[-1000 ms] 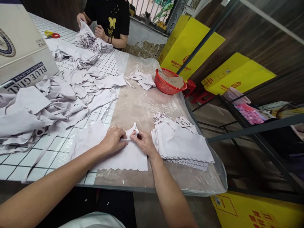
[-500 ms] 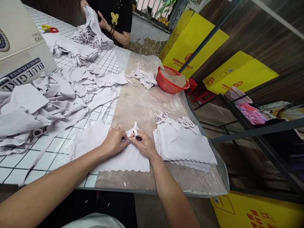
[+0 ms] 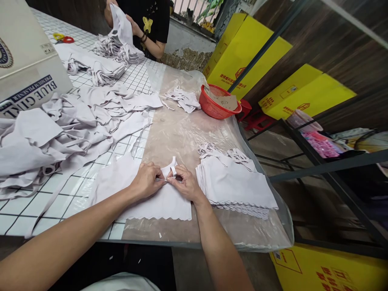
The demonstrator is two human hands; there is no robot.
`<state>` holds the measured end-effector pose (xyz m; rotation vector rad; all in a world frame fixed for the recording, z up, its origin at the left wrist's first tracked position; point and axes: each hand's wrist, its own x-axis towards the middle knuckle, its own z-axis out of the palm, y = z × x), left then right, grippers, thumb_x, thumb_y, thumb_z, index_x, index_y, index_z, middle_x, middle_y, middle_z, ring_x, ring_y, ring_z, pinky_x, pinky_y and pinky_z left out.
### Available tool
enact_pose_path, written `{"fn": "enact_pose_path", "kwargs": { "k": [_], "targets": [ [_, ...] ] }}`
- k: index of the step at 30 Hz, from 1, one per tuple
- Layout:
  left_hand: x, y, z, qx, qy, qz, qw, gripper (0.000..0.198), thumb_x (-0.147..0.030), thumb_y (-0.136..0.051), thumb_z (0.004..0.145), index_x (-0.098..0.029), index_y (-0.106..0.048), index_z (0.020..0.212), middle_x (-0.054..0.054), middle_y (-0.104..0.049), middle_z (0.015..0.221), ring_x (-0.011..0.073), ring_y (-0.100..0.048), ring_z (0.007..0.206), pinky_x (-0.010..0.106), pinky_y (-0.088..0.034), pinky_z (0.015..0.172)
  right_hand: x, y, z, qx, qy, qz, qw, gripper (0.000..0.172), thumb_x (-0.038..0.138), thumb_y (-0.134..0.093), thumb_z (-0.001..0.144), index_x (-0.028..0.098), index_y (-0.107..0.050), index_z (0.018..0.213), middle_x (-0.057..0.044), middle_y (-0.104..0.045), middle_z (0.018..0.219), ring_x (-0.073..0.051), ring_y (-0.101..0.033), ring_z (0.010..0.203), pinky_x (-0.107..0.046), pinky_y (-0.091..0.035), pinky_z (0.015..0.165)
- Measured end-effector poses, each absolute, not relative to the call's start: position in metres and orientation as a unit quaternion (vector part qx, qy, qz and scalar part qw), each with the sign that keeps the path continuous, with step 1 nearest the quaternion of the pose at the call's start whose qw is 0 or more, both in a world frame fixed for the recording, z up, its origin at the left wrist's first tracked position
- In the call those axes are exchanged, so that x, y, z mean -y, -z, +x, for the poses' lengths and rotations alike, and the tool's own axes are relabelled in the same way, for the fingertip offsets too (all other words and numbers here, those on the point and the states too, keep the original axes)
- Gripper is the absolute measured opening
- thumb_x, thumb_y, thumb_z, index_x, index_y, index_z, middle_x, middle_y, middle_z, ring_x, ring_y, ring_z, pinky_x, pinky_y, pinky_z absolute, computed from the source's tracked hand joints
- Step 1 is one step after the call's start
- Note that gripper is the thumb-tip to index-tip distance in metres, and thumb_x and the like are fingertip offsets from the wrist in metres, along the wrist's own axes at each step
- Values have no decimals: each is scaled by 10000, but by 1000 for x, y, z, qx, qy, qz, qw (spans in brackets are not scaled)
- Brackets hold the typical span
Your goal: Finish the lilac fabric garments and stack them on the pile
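Note:
A pale, thin-strapped garment [image 3: 169, 204] with a scalloped hem lies flat on the table in front of me. My left hand [image 3: 148, 178] pinches the garment near its upper edge, fingers curled. Close beside it, my right hand [image 3: 183, 181] is closed on a narrow strap [image 3: 173, 171] of the same garment, thumb and forefinger together. A thin piece of the strap runs between the two hands; its exact ends are hidden by my fingers. Right of my right hand sits a neat stack of similar garments [image 3: 238, 180], their straps bunched at the far end.
Loose garments [image 3: 75, 125] heap on the left beside a carton [image 3: 30, 60]. A red basket [image 3: 216, 109] holding cardboard stands near the table's right edge. Across the table, a person [image 3: 145, 28] handles another garment above piles. Scissors [image 3: 63, 38] lie far left. A metal rack [image 3: 321, 182] stands right.
My hands stay nearly in place, still pinching the strap, and shift only very slightly. Across the table, the person's hands and the garment they hold have moved a little.

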<state>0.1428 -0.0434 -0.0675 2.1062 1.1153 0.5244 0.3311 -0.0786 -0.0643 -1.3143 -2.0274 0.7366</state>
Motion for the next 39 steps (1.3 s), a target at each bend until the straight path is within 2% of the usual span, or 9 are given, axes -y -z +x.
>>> {"fn": "enact_pose_path", "kwargs": {
  "k": [5, 10, 14, 19, 23, 28, 33, 36, 39],
  "targets": [
    [43, 67, 144, -427, -192, 812, 347, 140, -181, -702, 801, -171, -693, 662, 34, -710, 737, 216, -584, 822, 361, -339, 798, 81, 53, 330, 802, -225, -491, 256, 161, 225, -579, 946, 197, -599, 788, -13, -546, 754, -189, -475, 815, -331, -411, 794],
    [43, 66, 144, -420, -181, 815, 357, 120, -188, -682, 811, -172, -701, 694, 38, -716, 770, 228, -587, 869, 385, -337, 850, 77, 42, 324, 850, -131, -496, 122, 153, 148, -575, 927, 190, -599, 781, -39, -553, 815, -213, -458, 891, -348, -389, 809],
    [43, 66, 143, -415, -174, 816, 362, 100, -169, -662, 807, -171, -715, 722, 46, -729, 803, 231, -584, 889, 404, -343, 889, 73, 33, 322, 847, -132, -512, 57, 125, 138, -610, 906, 183, -634, 791, -44, -578, 817, -219, -473, 935, -357, -368, 831],
    [41, 69, 142, -412, -182, 819, 355, 85, -200, -674, 793, -175, -732, 735, 62, -734, 812, 249, -595, 897, 411, -375, 889, 73, 30, 327, 773, -294, -531, 182, 122, 266, -674, 872, 195, -671, 772, -21, -618, 803, -190, -532, 889, -332, -392, 850],
    [40, 70, 142, -406, -186, 823, 352, 68, -226, -696, 780, -185, -737, 746, 67, -738, 818, 268, -606, 904, 415, -388, 870, 69, 33, 328, 598, -479, -557, 321, 306, 480, -659, 837, 174, -659, 834, -9, -632, 804, -156, -562, 778, -284, -439, 746],
    [41, 69, 142, -409, -183, 822, 352, 82, -231, -718, 775, -182, -717, 709, 62, -734, 806, 274, -613, 915, 405, -382, 865, 50, 26, 329, 501, -451, -617, 406, 408, 563, -697, 732, 165, -668, 815, 11, -596, 710, -112, -482, 658, -236, -391, 634],
    [41, 70, 143, -409, -176, 829, 340, 77, -242, -729, 778, -183, -705, 735, 57, -726, 820, 275, -604, 923, 412, -376, 873, 23, 29, 325, 526, -370, -650, 404, 370, 501, -601, 809, 140, -675, 826, 35, -530, 650, -94, -423, 585, -228, -341, 584],
    [42, 75, 144, -411, -178, 836, 316, 83, -246, -703, 791, -174, -694, 832, 70, -705, 880, 276, -587, 932, 424, -385, 862, 6, 43, 322, 559, -280, -710, 323, 362, 450, -506, 882, 139, -671, 799, 30, -542, 650, -100, -436, 579, -228, -325, 571],
    [44, 81, 145, -420, -217, 834, 283, 247, -256, -686, 791, -170, -655, 1021, 88, -654, 1019, 282, -567, 983, 437, -410, 863, -7, 55, 322, 580, -225, -742, 248, 398, 443, -470, 923, 153, -663, 730, 14, -574, 633, -117, -479, 591, -235, -323, 573]
  ]
}}
